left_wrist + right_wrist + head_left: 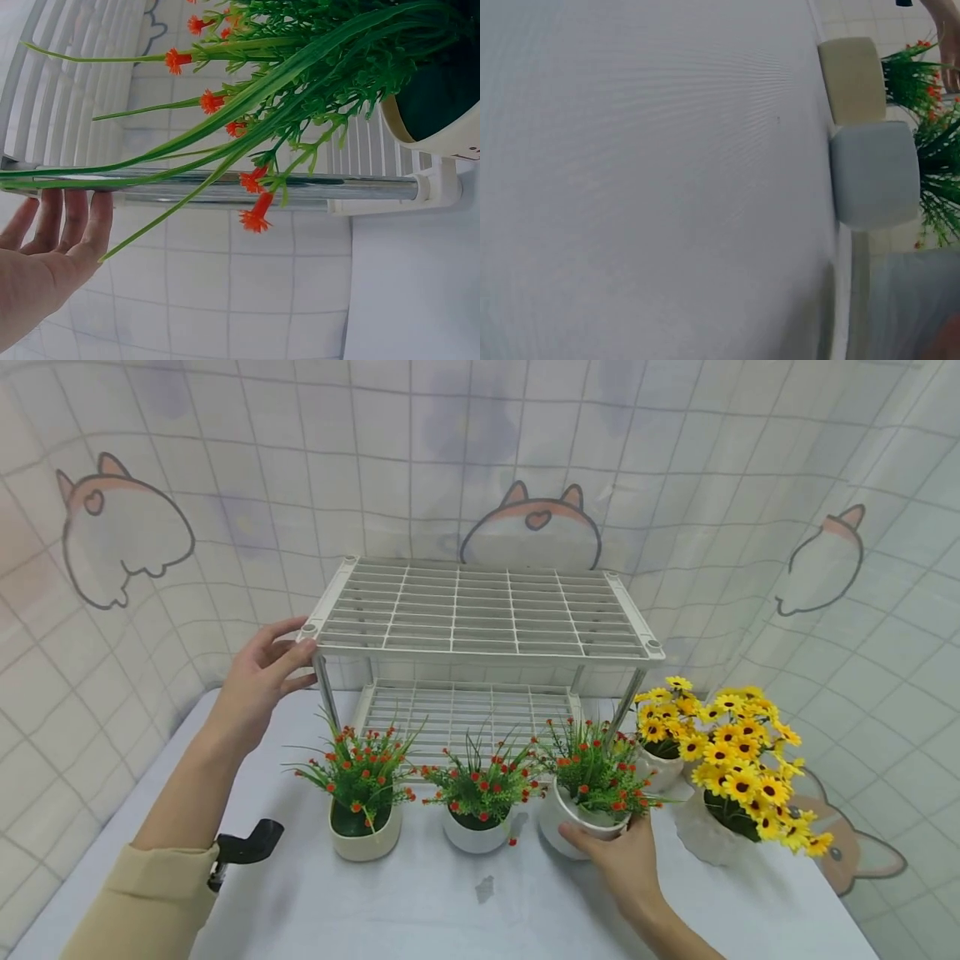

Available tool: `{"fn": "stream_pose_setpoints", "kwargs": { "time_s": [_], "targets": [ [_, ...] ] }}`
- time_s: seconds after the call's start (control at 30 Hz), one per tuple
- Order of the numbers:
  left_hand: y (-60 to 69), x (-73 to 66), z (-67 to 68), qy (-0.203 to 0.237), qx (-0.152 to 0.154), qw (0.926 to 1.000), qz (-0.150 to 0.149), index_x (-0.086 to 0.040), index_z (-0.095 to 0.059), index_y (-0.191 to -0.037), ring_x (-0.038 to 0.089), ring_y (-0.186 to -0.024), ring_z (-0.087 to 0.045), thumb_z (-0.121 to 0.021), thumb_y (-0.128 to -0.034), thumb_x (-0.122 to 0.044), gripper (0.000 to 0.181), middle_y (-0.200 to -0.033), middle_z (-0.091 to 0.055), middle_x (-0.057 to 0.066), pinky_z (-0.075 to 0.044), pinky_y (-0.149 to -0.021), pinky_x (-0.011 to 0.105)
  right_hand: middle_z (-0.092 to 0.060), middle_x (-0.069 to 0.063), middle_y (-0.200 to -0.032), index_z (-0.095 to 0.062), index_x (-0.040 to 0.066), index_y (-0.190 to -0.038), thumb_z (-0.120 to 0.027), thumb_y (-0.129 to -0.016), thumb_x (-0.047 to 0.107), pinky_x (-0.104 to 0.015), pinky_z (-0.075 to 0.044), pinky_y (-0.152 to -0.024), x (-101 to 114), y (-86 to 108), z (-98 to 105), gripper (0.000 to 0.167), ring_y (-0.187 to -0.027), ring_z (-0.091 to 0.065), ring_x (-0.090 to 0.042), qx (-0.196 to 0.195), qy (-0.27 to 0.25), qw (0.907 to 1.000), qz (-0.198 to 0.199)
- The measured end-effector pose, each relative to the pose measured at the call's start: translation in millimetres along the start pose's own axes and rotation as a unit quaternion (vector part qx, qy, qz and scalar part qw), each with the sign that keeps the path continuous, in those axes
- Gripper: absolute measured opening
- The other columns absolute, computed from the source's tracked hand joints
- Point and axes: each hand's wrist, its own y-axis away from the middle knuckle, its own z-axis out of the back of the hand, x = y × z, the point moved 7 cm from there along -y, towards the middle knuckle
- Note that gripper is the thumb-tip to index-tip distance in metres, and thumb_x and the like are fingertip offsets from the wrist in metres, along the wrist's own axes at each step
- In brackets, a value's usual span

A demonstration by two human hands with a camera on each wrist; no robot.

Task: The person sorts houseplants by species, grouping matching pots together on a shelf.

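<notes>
A two-tier white rack [480, 653] with metal posts stands against the backdrop. My left hand [258, 664] touches its upper left front corner; in the left wrist view the fingers [75, 214] rest along the top of a post. My right hand [626, 860] grips a white flowerpot [558, 827] with red-flowered greenery, thumb on its front and the other fingers mostly hidden behind. That pot stands before the right front post. Left of it are a smaller white pot [477, 838] and a cream pot [366, 843], both with similar red-flowered plants.
Two pale pots with yellow flowers, one at the rack's right [660, 770] and a larger one nearer [708, 831], stand right of my right hand. Everything is on a white-covered table [420, 910]. A tiled-pattern curtain [300, 510] hangs behind and at both sides.
</notes>
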Motion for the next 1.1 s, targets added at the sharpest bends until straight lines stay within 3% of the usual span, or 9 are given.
{"fn": "stream_pose_setpoints", "kwargs": {
  "time_s": [0.07,0.2,0.3,0.47,0.6,0.8,0.93,1.1],
  "targets": [
    [-0.6,0.1,0.3,0.011,0.002,0.9999,0.005,-0.010,-0.038,-0.157,0.018,-0.116,-0.058,-0.060,-0.1058,-0.033,0.060,-0.137,-0.052,0.010,-0.053,-0.089,0.020,-0.035,-0.011,-0.155,-0.021,0.010,-0.159,-0.097,-0.071,0.014,-0.048,-0.030,-0.117,6.5,3.0,5.2,0.116,-0.140,-0.037,-0.029,-0.001,-0.006,1.0000,0.005],
    [0.0,1.7,1.8,0.009,0.000,0.9999,0.011,-0.010,-0.038,-0.156,0.019,-0.116,-0.057,-0.058,-0.1061,-0.036,0.060,-0.140,-0.051,0.012,-0.053,-0.088,0.020,-0.038,-0.011,-0.154,-0.023,0.010,-0.159,-0.095,-0.073,0.010,-0.026,-0.041,-0.108,21.2,9.3,14.3,0.112,-0.137,-0.041,-0.028,0.004,-0.014,0.9999,0.005],
    [0.2,1.8,2.2,-0.007,-0.002,0.9999,0.015,-0.011,-0.038,-0.156,0.019,-0.115,-0.057,-0.058,-0.1060,-0.036,0.060,-0.141,-0.051,0.012,-0.053,-0.089,0.021,-0.041,-0.010,-0.152,-0.024,0.012,-0.159,-0.095,-0.073,0.010,-0.011,-0.043,-0.095,34.1,14.4,21.6,0.111,-0.135,-0.044,-0.027,0.002,-0.003,0.9999,0.011],
    [-1.2,1.0,2.3,-0.019,-0.002,0.9995,0.026,-0.010,-0.036,-0.157,0.018,-0.116,-0.056,-0.056,-0.1070,-0.036,0.060,-0.140,-0.051,0.009,-0.053,-0.093,0.025,-0.045,-0.001,-0.149,-0.028,0.019,-0.157,-0.094,-0.074,0.007,-0.014,-0.040,-0.101,61.4,22.4,31.8,0.107,-0.134,-0.046,-0.019,-0.007,0.010,0.9988,0.048],
    [-2.0,1.3,2.2,-0.024,-0.003,0.9993,0.030,-0.011,-0.035,-0.158,0.018,-0.116,-0.055,-0.055,-0.1074,-0.037,0.060,-0.139,-0.052,0.008,-0.051,-0.100,0.034,-0.050,-0.002,-0.145,-0.037,0.015,-0.153,-0.091,-0.074,-0.001,-0.018,-0.041,-0.103,85.7,26.4,35.5,0.097,-0.130,-0.050,-0.016,-0.009,0.006,0.9959,0.090],
    [-1.5,1.7,1.4,-0.021,-0.002,0.9992,0.035,-0.012,-0.034,-0.158,0.019,-0.117,-0.054,-0.055,-0.1074,-0.038,0.061,-0.141,-0.050,0.008,-0.044,-0.108,0.052,-0.053,0.000,-0.144,-0.040,0.018,-0.151,-0.092,-0.075,0.001,-0.019,-0.044,-0.101,113.4,27.2,34.5,0.093,-0.129,-0.052,-0.017,-0.022,-0.006,0.9947,0.100],
    [0.3,2.5,0.5,-0.007,-0.001,0.9992,0.039,-0.012,-0.035,-0.157,0.019,-0.116,-0.054,-0.057,-0.1064,-0.037,0.060,-0.138,-0.051,0.008,-0.049,-0.103,0.040,-0.052,0.004,-0.145,-0.040,0.020,-0.151,-0.093,-0.076,0.007,-0.020,-0.041,-0.105,129.4,28.4,29.9,0.093,-0.134,-0.049,-0.015,-0.028,-0.011,0.9936,0.109],
    [0.5,-0.3,1.7,0.027,0.005,0.9987,0.043,-0.011,-0.038,-0.154,0.020,-0.114,-0.056,-0.061,-0.1048,-0.035,0.060,-0.131,-0.054,0.005,-0.054,-0.089,0.023,-0.050,0.004,-0.149,-0.037,0.025,-0.154,-0.092,-0.075,0.001,-0.029,-0.041,-0.109,153.3,28.6,18.9,0.099,-0.138,-0.046,-0.018,-0.025,-0.064,0.9851,0.157]
  ]
}}
